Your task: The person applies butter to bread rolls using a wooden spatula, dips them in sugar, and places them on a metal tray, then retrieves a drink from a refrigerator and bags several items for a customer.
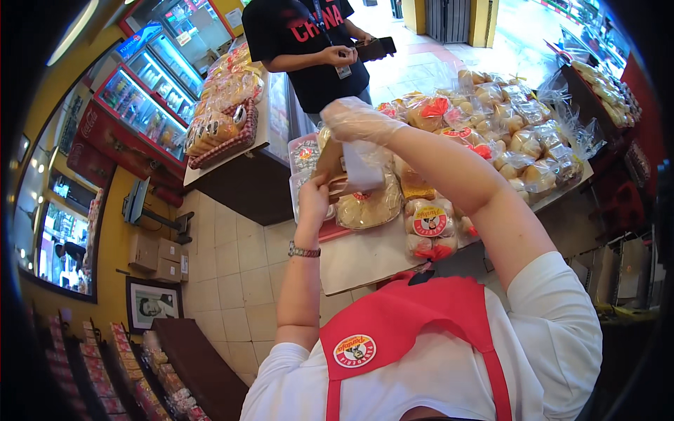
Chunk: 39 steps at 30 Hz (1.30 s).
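My left hand [314,200], bare and with a beaded bracelet at the wrist, grips the lower edge of a brown and white paper bag [330,163], thumb on its side. At the bag's upper end is my right hand [357,121], in a clear plastic glove. Its fingers are bent down over the bag's top, and what they hold is hidden. Under both hands lie a round flat bread in clear wrap [368,208] and clear plastic trays [304,158] of pastries. A bag of round buns [430,228] with a red tie lies closer to me.
Many bagged breads [523,133] are heaped on the right of the counter [358,263]. Across it stands a person in a black shirt [309,42], holding a dark wallet [375,49]. On the left are a second counter with a checkered basket [232,140] and drink fridges [151,91].
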### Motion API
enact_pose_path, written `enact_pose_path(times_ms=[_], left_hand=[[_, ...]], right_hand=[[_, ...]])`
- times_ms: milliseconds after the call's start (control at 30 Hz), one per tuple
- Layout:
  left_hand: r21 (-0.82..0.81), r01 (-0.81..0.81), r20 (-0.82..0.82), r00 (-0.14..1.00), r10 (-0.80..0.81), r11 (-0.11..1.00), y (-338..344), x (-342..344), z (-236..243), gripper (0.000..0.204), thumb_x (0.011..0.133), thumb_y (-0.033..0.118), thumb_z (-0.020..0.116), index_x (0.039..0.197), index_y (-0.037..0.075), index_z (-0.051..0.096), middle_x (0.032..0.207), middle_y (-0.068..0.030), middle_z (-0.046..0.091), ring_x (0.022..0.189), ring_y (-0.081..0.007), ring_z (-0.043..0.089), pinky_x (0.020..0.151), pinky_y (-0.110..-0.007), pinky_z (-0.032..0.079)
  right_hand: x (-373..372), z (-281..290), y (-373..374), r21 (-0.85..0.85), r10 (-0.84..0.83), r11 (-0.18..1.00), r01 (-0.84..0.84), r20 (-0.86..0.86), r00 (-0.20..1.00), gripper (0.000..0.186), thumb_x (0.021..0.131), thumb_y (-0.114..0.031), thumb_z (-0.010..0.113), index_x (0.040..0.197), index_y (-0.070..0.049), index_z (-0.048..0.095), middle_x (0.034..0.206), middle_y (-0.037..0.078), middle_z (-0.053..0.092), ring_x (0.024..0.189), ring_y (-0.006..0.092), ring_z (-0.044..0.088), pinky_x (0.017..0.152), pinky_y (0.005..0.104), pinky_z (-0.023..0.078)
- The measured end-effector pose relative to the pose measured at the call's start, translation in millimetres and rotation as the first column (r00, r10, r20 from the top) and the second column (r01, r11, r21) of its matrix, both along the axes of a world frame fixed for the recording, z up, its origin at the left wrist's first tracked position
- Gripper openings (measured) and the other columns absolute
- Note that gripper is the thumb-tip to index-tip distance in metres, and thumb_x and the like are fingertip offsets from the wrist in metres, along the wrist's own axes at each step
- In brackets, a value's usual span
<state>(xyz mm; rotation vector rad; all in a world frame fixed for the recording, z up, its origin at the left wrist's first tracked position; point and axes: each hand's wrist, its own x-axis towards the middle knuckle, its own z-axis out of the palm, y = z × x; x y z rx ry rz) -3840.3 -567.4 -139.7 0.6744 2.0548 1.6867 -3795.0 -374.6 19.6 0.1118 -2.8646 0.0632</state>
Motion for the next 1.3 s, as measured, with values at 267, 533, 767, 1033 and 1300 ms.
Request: enact_pose_path(times_ms=[267,533,767,1033,1300], left_hand=[[0.259,-0.34,-0.369,0.83,0.418,0.904,-43,9,-17,0.049,0.077,-0.013,0.045,0.123,-0.003,0.059,0.109,-0.0162,0.068,0.094,-0.0226,0.067,0.084,-0.031,0.052],[0.08,-0.218,-0.516,0.826,0.227,0.973,-86,2,-92,0.037,0.072,-0.007,0.048,0.102,-0.001,0.07,0.142,-0.019,0.048,0.125,-0.0314,0.053,0.103,-0.035,0.042],[0.452,-0.023,-0.695,0.618,0.368,0.892,-60,-5,38,0.015,0.075,-0.006,0.054,0.084,-0.003,0.066,0.114,-0.0187,0.063,0.109,-0.0298,0.06,0.097,-0.038,0.045],[0.017,-0.156,-0.954,0.292,0.063,0.988,101,-102,114,0.026,0.075,0.017,0.073,0.101,0.012,0.071,0.102,-0.0075,0.061,0.1,-0.0275,0.055,0.085,-0.043,0.041],[-0.284,-0.351,-0.957,0.153,-0.245,0.892,163,-130,115,0.018,0.076,0.022,0.073,0.093,0.017,0.073,0.091,-0.0012,0.065,0.09,-0.0224,0.061,0.072,-0.044,0.035]], right_hand=[[-20,19,-107,0.097,0.247,0.968,-0.232,-0.183,0.952,0.017,0.069,-0.019,0.07,0.072,-0.003,0.072,0.066,0.016,0.066,0.067,0.0308,0.07,0.06,0.0395,0.056],[18,-97,-113,-0.02,0.181,0.983,-0.183,-0.093,0.979,0.027,0.073,-0.028,0.069,0.069,-0.002,0.071,0.065,0.019,0.065,0.064,0.0336,0.068,0.058,0.0418,0.054],[146,-23,-70,-0.327,-0.046,0.941,0.082,0.117,0.992,0.037,0.079,-0.037,0.066,0.076,-0.001,0.07,0.075,0.022,0.064,0.076,0.0373,0.065,0.071,0.0453,0.051],[314,-12,-40,-0.533,-0.476,0.755,0.382,-0.045,0.878,0.024,0.082,-0.031,0.064,0.082,-0.007,0.068,0.074,0.012,0.06,0.075,0.0287,0.056,0.071,0.0396,0.042],[484,-21,-24,-0.598,-0.86,0.428,0.678,-0.04,0.509,0.024,0.076,-0.025,0.067,0.08,-0.001,0.069,0.07,0.012,0.062,0.072,0.0269,0.057,0.07,0.0374,0.043]])
